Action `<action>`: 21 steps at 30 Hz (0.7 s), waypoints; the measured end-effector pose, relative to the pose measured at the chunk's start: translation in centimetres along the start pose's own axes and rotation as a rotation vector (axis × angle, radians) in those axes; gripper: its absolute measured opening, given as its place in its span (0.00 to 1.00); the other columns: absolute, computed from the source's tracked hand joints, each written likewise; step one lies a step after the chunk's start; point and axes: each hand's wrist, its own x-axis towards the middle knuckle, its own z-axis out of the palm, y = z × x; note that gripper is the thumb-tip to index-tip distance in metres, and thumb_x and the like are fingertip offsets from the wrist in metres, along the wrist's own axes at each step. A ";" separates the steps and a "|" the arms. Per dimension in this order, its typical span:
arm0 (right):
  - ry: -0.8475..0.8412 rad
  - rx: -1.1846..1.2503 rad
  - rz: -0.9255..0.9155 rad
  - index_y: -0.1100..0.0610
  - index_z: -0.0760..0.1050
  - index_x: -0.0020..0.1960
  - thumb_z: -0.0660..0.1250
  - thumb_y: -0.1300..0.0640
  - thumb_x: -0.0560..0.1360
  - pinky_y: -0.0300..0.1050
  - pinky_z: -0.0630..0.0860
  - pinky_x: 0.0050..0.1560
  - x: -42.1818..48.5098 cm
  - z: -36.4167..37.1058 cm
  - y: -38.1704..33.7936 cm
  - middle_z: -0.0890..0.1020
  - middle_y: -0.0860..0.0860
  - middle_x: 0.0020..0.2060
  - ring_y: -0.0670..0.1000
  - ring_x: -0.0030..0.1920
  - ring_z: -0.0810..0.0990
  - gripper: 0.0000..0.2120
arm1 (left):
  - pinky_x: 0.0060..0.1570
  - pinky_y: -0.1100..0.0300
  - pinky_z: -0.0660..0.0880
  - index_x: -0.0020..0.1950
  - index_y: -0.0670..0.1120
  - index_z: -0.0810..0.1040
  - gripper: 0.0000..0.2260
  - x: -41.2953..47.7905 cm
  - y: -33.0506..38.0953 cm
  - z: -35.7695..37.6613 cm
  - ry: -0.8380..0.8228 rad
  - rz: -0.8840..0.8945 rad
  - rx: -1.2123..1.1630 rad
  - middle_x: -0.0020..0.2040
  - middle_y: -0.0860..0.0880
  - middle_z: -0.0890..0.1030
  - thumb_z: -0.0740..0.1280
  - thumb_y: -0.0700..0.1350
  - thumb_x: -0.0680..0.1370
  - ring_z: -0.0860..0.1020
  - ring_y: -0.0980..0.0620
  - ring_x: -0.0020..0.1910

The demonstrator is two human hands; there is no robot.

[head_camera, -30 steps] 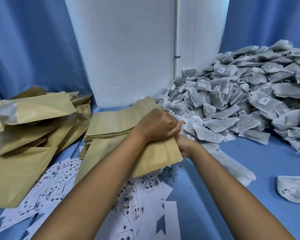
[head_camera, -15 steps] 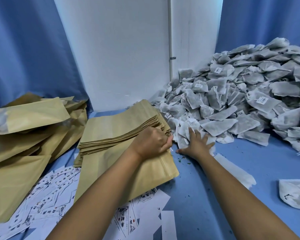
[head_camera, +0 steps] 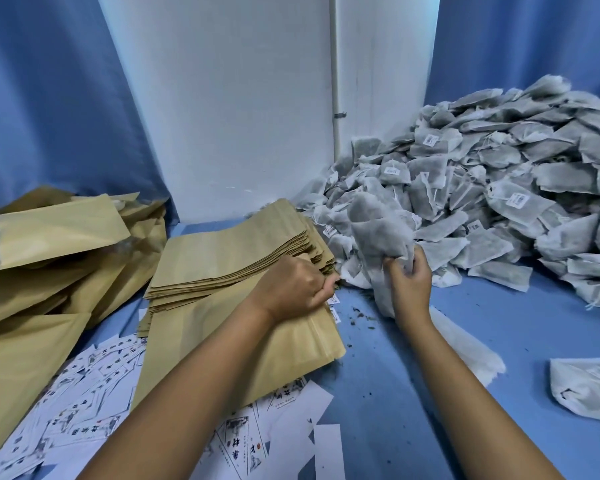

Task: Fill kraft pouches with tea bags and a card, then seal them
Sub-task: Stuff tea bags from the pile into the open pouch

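A kraft pouch (head_camera: 243, 344) lies flat on the blue table in front of me, and my left hand (head_camera: 293, 289) grips its top edge. My right hand (head_camera: 411, 284) holds a bunch of grey tea bags (head_camera: 378, 233) lifted just off the near edge of the big tea bag heap (head_camera: 499, 188). A stack of empty kraft pouches (head_camera: 229, 258) sits behind the held pouch. Printed cards (head_camera: 84, 403) are scattered under and left of it.
A loose pile of kraft pouches (head_camera: 49, 258) fills the left side. A white plastic bag (head_camera: 586, 389) lies at the right edge and a flat white sheet (head_camera: 465, 351) under my right forearm. Tea crumbs (head_camera: 361, 317) dot the blue table (head_camera: 516, 323). A white wall stands behind.
My right hand went from the pouch's edge out to the heap, closed on a bunch of tea bags and lifted them. My left hand kept its grip on the pouch.
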 end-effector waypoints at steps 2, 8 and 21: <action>0.007 0.358 0.227 0.56 0.74 0.52 0.61 0.70 0.75 0.42 0.80 0.38 -0.5 0.7 -0.9 0.80 0.51 0.44 0.44 0.42 0.82 0.12 | 0.20 0.60 0.68 0.21 0.42 0.70 0.24 0.1 0.0 -0.2 0.029 -0.015 0.003 0.19 0.47 0.69 0.57 0.44 0.78 0.67 0.48 0.18; -0.400 0.648 0.696 0.63 0.67 0.61 0.60 0.64 0.68 0.43 0.79 0.28 -2.5 1.0 -0.7 0.79 0.60 0.43 0.53 0.37 0.83 0.21 | 0.20 0.60 0.67 0.22 0.40 0.70 0.22 -0.2 -0.2 -1.3 0.110 -0.077 -0.009 0.20 0.45 0.69 0.58 0.43 0.76 0.67 0.46 0.18; -0.713 0.162 0.703 0.66 0.74 0.58 0.59 0.74 0.74 0.43 0.80 0.44 -3.0 0.6 -0.3 0.83 0.59 0.44 0.53 0.42 0.83 0.14 | 0.22 0.56 0.65 0.23 0.39 0.69 0.22 -1.7 -0.5 -1.1 0.373 -0.209 -0.113 0.22 0.45 0.68 0.55 0.40 0.79 0.67 0.47 0.21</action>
